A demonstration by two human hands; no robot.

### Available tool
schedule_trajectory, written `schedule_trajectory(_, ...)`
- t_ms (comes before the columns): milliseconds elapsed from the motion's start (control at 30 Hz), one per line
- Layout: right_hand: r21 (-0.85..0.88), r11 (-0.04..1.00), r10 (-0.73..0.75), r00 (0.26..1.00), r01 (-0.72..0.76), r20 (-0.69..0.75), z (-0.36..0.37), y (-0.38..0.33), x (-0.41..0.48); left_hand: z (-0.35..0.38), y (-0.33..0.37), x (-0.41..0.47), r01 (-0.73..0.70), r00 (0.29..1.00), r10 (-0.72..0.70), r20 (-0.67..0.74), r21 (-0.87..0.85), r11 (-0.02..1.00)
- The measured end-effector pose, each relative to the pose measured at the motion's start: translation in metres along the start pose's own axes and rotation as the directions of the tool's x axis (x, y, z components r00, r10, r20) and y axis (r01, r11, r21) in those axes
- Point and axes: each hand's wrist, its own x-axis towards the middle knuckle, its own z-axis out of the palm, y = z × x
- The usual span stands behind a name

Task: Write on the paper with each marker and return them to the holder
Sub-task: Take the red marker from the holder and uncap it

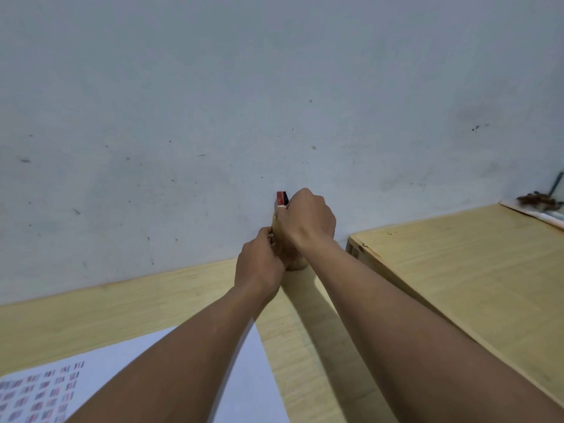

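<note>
Fingers (285, 209) of both hands grip holder (294, 261); two markers (282, 199) visible

Single head view, looking forward and down past both forearms, close over table (189, 300), facing wall (213, 102).

We see soft, even, rather dim light with a cool cast on the wall (274, 87). Faint shadows of the forearms lie on the counter (305, 315). The wide lens bends edges, and the marks on the paper (39, 395) look blurred.
</note>
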Motion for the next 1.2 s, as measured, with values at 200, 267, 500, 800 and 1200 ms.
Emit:
schedule_trajectory(200, -0.010, 1.000, 0.029, 1.000, -0.029, -0.011, 0.005, -0.001, 0.002, 0.000, 0.000, -0.001, -0.011, 1.000, 0.011, -0.016, 0.010, 1.000)
schedule_trajectory(267, 0.002, 0.999, 0.041, 0.999, -0.041, -0.012, 0.007, -0.002, 0.002, 0.000, 0.000, -0.001, -0.008, 1.000, 0.009, -0.015, 0.010, 1.000)
schedule_trajectory(500, 0.119, 0.991, -0.049, 0.995, 0.060, -0.087, 0.001, -0.003, -0.004, -0.004, 0.004, -0.004, -0.004, 1.000, 0.004, 0.016, 0.009, 1.000)
schedule_trajectory(800, 0.330, 0.917, -0.169, 0.968, 0.223, -0.185, -0.047, -0.019, -0.016, -0.037, 0.019, -0.012, 0.045, 0.997, -0.049, -0.055, -0.071, 0.996)
schedule_trajectory(1200, 0.262, 0.871, -0.434, 0.901, 0.416, 0.012, -0.082, -0.051, -0.077, -0.153, 0.073, -0.063, -0.085, 0.984, -0.008, -0.178, -0.508, 0.857)
